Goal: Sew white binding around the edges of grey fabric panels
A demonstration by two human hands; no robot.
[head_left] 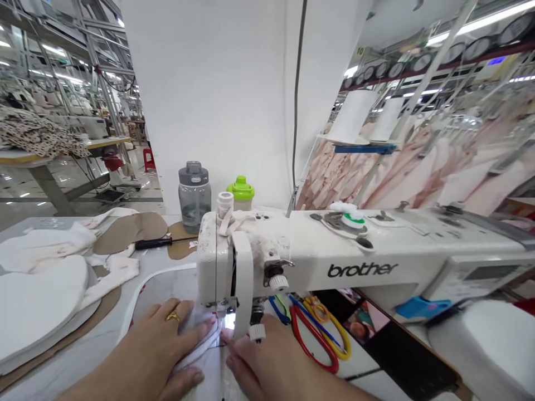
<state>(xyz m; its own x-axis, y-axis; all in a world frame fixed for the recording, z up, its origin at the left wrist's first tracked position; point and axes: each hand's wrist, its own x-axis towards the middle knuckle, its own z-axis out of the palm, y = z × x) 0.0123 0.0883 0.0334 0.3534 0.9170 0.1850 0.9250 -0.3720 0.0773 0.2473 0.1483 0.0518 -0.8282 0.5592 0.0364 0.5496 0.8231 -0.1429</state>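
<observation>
Under the head of the white Brother sewing machine [309, 256] lies a thin, see-through pale fabric piece [167, 283] with a white band along its curved edge. My left hand [167, 334], a gold ring on one finger, rests spread on this fabric, just left of the lit needle area. My right hand [267, 351] lies at the other side of the presser foot, fingers stretched toward the fabric's edge and thumb apart. The machine head hides part of that hand. The needle tip is too small to make out.
Scissors with red handles [307, 340] and a phone-like black screen [388, 351] lie right of my hands. White padded pieces [37, 306], brown templates [129, 231] and a screwdriver [154, 243] are at left. A grey bottle [194, 197] and a green-lidded bottle [241, 192] stand behind.
</observation>
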